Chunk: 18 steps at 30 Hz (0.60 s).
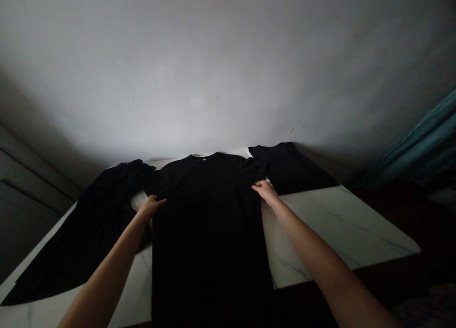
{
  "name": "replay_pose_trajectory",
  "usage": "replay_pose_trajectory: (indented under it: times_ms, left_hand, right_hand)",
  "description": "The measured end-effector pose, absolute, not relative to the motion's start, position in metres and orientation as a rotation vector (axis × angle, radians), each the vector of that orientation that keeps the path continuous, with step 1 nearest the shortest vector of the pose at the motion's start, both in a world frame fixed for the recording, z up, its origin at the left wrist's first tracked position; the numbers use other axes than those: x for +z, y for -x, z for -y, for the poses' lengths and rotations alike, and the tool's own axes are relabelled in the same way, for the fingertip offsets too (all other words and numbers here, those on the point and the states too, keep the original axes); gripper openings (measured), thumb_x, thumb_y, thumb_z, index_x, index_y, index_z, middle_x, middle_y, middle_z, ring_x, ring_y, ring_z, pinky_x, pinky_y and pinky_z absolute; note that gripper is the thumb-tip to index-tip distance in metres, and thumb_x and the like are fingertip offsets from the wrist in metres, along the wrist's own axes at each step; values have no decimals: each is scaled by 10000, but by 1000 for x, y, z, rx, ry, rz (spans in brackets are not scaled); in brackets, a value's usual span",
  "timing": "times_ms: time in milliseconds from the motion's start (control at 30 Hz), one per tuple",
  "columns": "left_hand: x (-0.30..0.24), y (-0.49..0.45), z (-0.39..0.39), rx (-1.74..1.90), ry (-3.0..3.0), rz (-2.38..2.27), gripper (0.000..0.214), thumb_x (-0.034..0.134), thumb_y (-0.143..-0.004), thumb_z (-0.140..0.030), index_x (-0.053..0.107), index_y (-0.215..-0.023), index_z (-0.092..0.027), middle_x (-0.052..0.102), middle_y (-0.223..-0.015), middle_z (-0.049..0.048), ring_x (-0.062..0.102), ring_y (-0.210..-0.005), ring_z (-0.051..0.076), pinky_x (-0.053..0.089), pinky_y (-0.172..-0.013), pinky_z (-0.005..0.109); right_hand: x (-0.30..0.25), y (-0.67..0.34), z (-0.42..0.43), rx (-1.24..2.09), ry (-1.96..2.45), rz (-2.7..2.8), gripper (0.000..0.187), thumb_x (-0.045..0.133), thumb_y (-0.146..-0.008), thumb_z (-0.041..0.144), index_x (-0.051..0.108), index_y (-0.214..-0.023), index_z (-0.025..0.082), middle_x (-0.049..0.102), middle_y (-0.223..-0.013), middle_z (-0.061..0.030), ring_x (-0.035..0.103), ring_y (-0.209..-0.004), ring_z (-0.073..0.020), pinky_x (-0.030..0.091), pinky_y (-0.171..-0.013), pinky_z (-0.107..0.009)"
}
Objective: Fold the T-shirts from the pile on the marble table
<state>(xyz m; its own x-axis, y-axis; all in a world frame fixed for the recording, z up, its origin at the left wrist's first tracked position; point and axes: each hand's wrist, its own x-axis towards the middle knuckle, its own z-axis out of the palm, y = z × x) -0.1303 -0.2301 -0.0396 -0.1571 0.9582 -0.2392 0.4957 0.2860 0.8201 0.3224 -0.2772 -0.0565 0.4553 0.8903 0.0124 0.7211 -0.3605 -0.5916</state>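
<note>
A black T-shirt [208,223] lies spread flat on the white marble-patterned table [331,228], its collar toward the wall and its lower part reaching past the near edge. My left hand [152,205] pinches the shirt's left side just below the sleeve. On the other side, my right hand [265,190] grips the shirt under the right sleeve, thumb and fingers closed on the cloth. A small pale label shows inside the collar.
Rumpled dark clothing [85,228] covers the table's left part. A folded black garment [292,168] lies at the back right. Behind the table rises a pale wall [213,71]. Teal fabric [423,133] hangs at the far right.
</note>
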Motion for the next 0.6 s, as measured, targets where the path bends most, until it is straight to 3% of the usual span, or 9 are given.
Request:
replay_pose_trajectory:
  times_ms: [267,367,467,600]
  left_hand:
    - [-42,148,228,579,-1690,-2146,444,785,-614,-444,656,-933,-164,715,-967,102,674,-980,305,514,-776,340]
    - [-39,155,225,428,-1763,-2130,393,759,-630,-519,679,-828,-189,708,-821,68,684,-883,295,493,-701,318]
    - [-34,158,219,301,-1683,-2017,400,666,-719,-587,668,-658,-192,650,-613,50,685,-734,281,469,-599,305]
    - [-31,148,202,522,-1522,-1999,369,637,-793,-505,684,-659,-165,666,-584,71,687,-635,276,504,-570,328]
  right_hand:
    - [-75,-335,283,273,2134,1443,128,692,-784,243,688,-900,188,747,-957,-72,696,-908,-217,503,-816,-300]
    - [-70,-338,280,306,2184,1478,172,707,-793,286,721,-933,187,754,-993,-85,702,-944,-235,504,-822,-307]
    - [-58,-337,273,326,2319,1376,324,671,-826,460,751,-988,192,751,-1030,-133,707,-961,-289,511,-769,-342]
    - [-40,-333,258,352,2442,1160,489,593,-841,608,774,-987,178,740,-1034,-195,709,-952,-337,509,-708,-367]
